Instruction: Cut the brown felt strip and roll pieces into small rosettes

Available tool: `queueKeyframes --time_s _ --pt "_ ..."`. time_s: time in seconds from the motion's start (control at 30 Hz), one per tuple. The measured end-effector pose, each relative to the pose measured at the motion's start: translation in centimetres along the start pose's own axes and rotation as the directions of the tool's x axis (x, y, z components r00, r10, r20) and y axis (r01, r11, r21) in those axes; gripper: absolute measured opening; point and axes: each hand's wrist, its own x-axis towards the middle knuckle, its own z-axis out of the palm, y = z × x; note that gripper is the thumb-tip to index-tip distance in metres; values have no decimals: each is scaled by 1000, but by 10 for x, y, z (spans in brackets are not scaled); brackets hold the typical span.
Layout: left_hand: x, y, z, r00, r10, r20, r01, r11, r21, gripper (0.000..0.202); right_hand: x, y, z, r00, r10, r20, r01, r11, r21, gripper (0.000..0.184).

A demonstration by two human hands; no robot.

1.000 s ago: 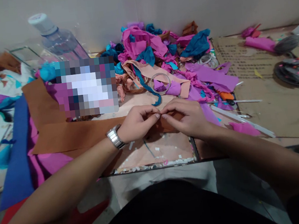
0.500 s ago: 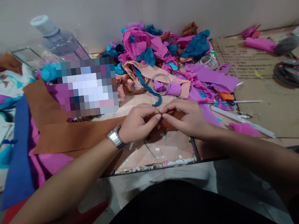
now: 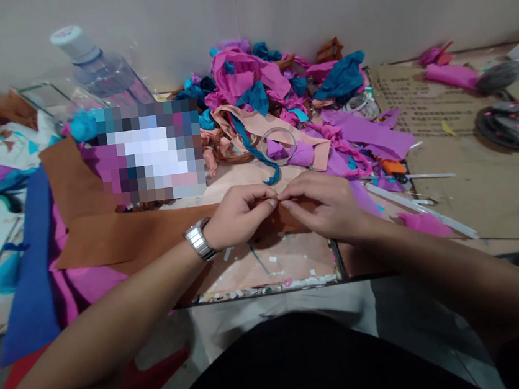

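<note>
From the frame's left to its center runs 1 matte brown strip (image 3: pixel 146 229), smooth at left. The left hand (image 3: pixel 243 215), wearing 1 silver watch (image 3: pixel 200 240), and right hand (image 3: pixel 324 206) pinch its upper edge, thumbs toward forefingers, mid-frame.
</note>
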Motion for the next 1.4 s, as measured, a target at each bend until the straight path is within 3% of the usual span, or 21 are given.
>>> queueKeyframes --time_s 0.7,1.4 --pt "-1 -8 0 1000 -12 -17 11 999 -30 24 0 3 1 998 -59 -10 59 998 15 13" --pt "1 0 0 998 -56 -18 56 998 -28 20 0 4 0 997 -76 23 75 997 20 13"
